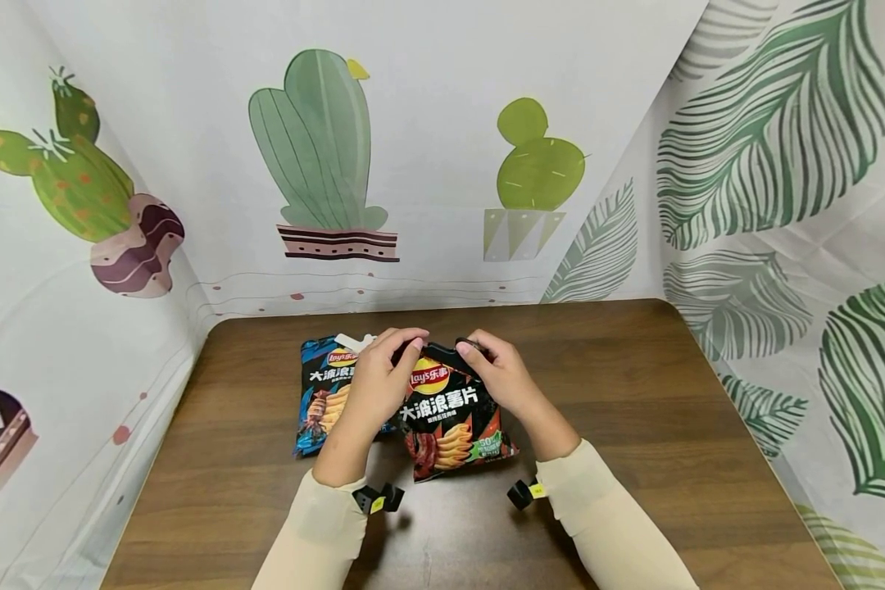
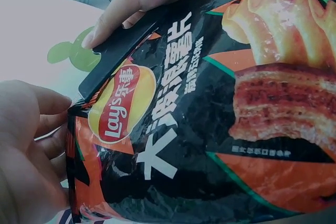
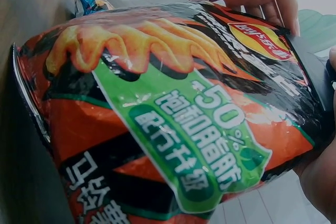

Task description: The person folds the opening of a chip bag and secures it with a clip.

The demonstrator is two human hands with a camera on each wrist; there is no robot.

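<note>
A black-and-orange bag of Lay's chips (image 1: 442, 422) is held up by its top edge between both hands. Along that edge lies a black bag clip (image 1: 442, 355), also in view as a dark bar (image 2: 118, 59) from the left wrist. My left hand (image 1: 385, 373) pinches the bag's top left corner, fingertips at the clip's end. The right hand (image 1: 500, 370) grips the clip's other end between thumb and fingers. Behind the left forearm lies a blue Lay's bag (image 1: 315, 401), partly hidden, with a white clip (image 1: 350, 342) at its top.
Both bags are over a brown wooden table (image 1: 634, 393) with rounded far corners. White cloth (image 1: 442, 147) printed with cacti and leaves hangs behind and at the sides. Black wrist cameras (image 1: 519, 494) sit below each hand.
</note>
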